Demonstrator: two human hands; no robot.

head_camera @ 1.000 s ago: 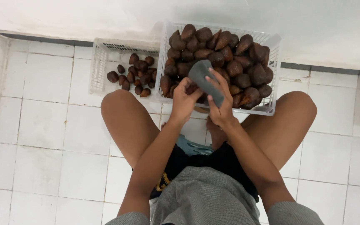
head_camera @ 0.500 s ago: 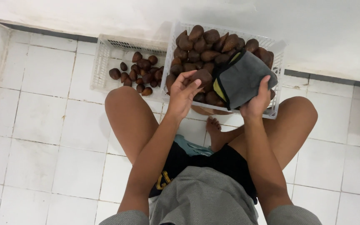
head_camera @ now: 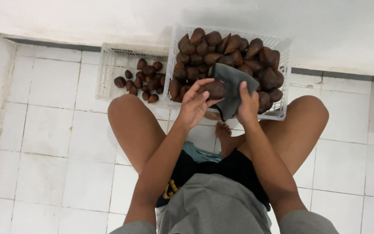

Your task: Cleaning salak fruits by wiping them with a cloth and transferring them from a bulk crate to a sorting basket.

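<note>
Two hands work over the heaped white basket [head_camera: 282,47] in the head view. Left hand [head_camera: 194,105] curls its fingers around one brown scaly fruit [head_camera: 213,89], which looks firm, light and rough-skinned, best gripped around its broad middle. Right hand [head_camera: 247,105] pinches a soft, limp grey cloth [head_camera: 231,82] just beside the fruit.

The left hand [head_camera: 194,105] holds a brown fruit [head_camera: 213,89]. The right hand [head_camera: 247,104] grips a grey cloth [head_camera: 231,86] beside it, over the full crate [head_camera: 282,47].
</note>
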